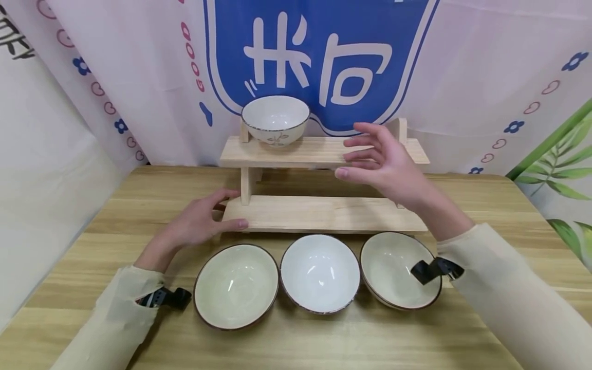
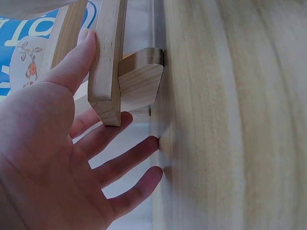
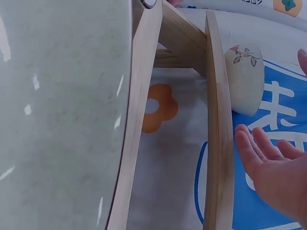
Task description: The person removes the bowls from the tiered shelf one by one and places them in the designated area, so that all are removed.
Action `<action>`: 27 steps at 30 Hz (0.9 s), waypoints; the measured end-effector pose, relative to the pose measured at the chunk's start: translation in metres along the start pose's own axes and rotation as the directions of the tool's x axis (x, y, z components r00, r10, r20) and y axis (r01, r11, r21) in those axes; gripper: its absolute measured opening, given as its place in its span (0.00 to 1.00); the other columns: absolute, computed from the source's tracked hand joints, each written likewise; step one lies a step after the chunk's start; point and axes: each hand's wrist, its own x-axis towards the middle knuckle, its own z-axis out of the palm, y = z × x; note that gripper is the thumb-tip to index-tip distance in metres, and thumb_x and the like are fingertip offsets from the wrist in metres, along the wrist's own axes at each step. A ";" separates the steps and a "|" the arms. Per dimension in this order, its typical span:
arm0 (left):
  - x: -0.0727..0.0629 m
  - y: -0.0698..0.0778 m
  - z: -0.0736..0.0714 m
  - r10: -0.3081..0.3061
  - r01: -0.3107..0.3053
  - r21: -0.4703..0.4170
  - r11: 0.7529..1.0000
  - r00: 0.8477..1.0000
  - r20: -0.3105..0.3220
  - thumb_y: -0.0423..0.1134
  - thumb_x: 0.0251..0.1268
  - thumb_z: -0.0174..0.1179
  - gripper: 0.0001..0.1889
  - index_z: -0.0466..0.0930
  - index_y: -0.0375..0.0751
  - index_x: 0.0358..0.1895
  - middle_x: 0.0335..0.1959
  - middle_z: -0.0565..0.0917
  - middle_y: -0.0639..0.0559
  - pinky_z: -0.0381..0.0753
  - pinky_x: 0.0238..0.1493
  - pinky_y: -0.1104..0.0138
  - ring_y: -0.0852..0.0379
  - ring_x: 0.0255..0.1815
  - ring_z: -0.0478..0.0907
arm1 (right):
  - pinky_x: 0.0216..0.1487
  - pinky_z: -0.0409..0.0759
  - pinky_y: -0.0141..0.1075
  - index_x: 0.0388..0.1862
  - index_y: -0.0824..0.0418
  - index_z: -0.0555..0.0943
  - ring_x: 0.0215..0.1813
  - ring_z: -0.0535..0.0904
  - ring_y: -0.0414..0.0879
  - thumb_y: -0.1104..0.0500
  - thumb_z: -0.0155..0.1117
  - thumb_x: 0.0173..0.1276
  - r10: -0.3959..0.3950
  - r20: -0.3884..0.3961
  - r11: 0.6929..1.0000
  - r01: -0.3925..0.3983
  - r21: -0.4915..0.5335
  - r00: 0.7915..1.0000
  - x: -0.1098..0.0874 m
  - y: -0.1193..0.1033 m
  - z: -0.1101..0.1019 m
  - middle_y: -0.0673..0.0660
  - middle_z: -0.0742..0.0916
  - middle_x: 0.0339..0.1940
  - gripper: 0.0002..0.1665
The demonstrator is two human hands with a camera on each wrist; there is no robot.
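Observation:
My left hand point(image 1: 199, 218) holds the left end of the lower board of a two-tier wooden shelf point(image 1: 324, 213). In the left wrist view its thumb lies along one face of the board, and the other fingers spread past the board's end toward the table. A white bowl point(image 1: 276, 115) with a dark rim and a flower pattern stands upright on the upper board's left part. My right hand point(image 1: 381, 159) is raised over the right part of the upper board, holding nothing, its fingers extended leftward and apart from the bowl.
In front of the shelf, side by side on the wooden table point(image 1: 115, 241), stand a pale green bowl point(image 1: 237, 288), a white bowl point(image 1: 320, 275) and a cream bowl point(image 1: 398, 270). The right forearm passes over the cream bowl's edge. A printed curtain point(image 1: 157, 103) hangs behind.

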 end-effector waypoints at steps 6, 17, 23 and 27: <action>-0.001 -0.003 0.000 -0.004 0.004 0.000 1.000 1.000 0.004 0.67 0.66 0.69 0.47 0.63 0.48 0.81 0.76 0.74 0.34 0.74 0.71 0.35 0.32 0.74 0.74 | 0.77 0.77 0.48 0.86 0.53 0.54 0.74 0.78 0.51 0.55 0.78 0.69 -0.005 -0.013 1.000 0.005 0.028 1.000 0.019 0.000 0.010 0.57 0.76 0.77 0.56; 0.000 -0.001 0.000 -0.006 0.006 -0.001 1.000 1.000 0.011 0.67 0.67 0.69 0.47 0.63 0.48 0.81 0.76 0.74 0.33 0.75 0.70 0.35 0.31 0.74 0.74 | 0.78 0.76 0.48 0.88 0.53 0.53 0.78 0.74 0.49 0.50 0.80 0.65 0.013 -0.001 1.000 -0.013 0.024 1.000 0.048 -0.003 0.024 0.53 0.73 0.80 0.61; 0.000 0.000 -0.001 0.000 0.000 -0.006 1.000 1.000 0.009 0.65 0.67 0.69 0.46 0.63 0.47 0.81 0.77 0.73 0.32 0.74 0.71 0.35 0.30 0.74 0.73 | 0.79 0.75 0.50 0.88 0.52 0.51 0.80 0.71 0.50 0.47 0.81 0.65 0.040 0.015 0.999 -0.039 -0.025 0.999 0.063 -0.008 0.032 0.54 0.70 0.83 0.64; 0.001 0.000 -0.001 0.008 -0.008 -0.005 1.000 1.000 0.007 0.65 0.67 0.69 0.46 0.63 0.47 0.81 0.76 0.73 0.32 0.74 0.71 0.35 0.31 0.74 0.74 | 0.77 0.76 0.51 0.89 0.52 0.49 0.80 0.71 0.51 0.45 0.81 0.64 0.050 0.018 0.998 -0.050 -0.048 0.999 0.072 -0.010 0.036 0.54 0.70 0.84 0.66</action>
